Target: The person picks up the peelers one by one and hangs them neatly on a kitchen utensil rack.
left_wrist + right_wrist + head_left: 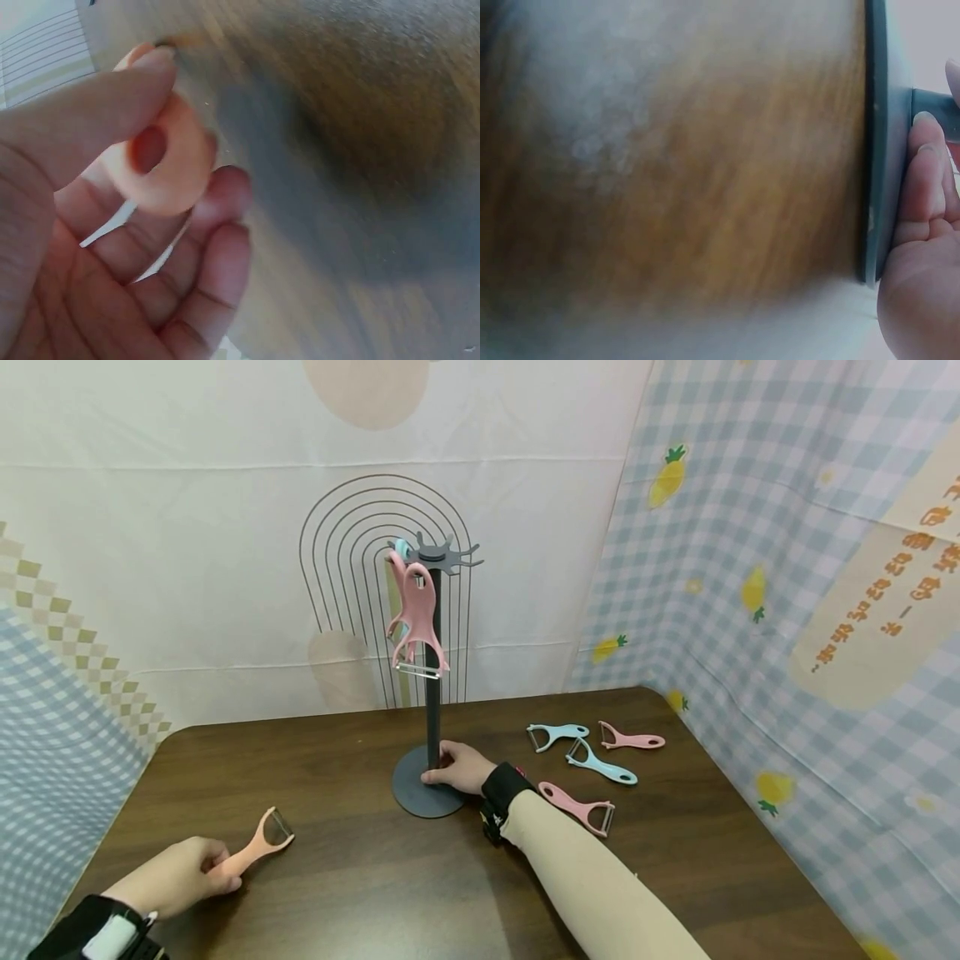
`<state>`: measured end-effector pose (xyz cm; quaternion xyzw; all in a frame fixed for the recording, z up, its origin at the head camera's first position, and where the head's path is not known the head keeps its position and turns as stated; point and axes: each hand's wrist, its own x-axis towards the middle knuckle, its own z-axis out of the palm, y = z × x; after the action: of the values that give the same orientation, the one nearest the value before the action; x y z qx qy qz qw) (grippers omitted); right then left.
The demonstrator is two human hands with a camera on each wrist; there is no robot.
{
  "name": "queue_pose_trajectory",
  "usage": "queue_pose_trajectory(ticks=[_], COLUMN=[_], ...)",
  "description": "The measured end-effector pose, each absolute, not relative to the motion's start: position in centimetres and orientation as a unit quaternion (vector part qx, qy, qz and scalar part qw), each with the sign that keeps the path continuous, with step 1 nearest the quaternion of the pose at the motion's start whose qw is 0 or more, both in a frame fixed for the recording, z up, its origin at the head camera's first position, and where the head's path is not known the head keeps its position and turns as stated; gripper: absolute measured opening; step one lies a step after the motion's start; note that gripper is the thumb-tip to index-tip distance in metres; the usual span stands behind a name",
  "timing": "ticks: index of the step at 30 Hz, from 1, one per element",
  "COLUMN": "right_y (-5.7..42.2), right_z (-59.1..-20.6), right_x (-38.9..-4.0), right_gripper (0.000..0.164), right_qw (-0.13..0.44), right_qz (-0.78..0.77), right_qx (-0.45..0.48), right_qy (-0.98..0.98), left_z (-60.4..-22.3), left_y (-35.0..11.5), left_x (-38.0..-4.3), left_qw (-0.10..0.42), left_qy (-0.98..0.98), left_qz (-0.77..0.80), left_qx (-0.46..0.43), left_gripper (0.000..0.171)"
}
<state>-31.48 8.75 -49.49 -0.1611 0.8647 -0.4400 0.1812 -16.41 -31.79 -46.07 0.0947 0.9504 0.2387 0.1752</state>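
My left hand [180, 875] pinches the handle of a peach-orange peeler [258, 848] at the left of the table, its blade end pointing away to the upper right. In the left wrist view the thumb lies over the peeler's holed handle end [184, 180]. With my right hand [467, 768] I hold the dark grey stand [432, 714] low on its pole, just above the round base [412, 789]. Pink peelers [420, 610] hang from the left side of the stand's hooked top, with a light blue peeler [402, 547] partly hidden behind them.
Right of the stand lie two light blue peelers [603, 768] and two pink peelers, one pink peeler [573, 806] close by my right forearm. Brown wood forms the table [330, 877]. Behind it hangs a pale cloth [225, 568], with a checked cloth [712, 635] at the right.
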Motion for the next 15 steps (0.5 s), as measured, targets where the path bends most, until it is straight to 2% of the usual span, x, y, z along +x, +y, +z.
queue_pose_trajectory(ticks=[5, 15], right_y=[8.8, 8.9], right_z=[-49.3, -49.2], right_x=[-31.3, -31.2], right_gripper=[0.025, 0.025], right_qw=[0.182, 0.181], right_qz=[-0.441, -0.438], right_qx=[-0.159, -0.16], right_qy=[0.864, 0.866], left_z=[-45.4, -44.4], left_y=[-31.0, -29.8], left_x=[-16.9, -17.3], left_qw=[0.118, 0.018], left_qy=[0.963, 0.968], left_qz=[0.229, 0.23], left_qx=[0.079, 0.101], left_gripper=[0.015, 0.014])
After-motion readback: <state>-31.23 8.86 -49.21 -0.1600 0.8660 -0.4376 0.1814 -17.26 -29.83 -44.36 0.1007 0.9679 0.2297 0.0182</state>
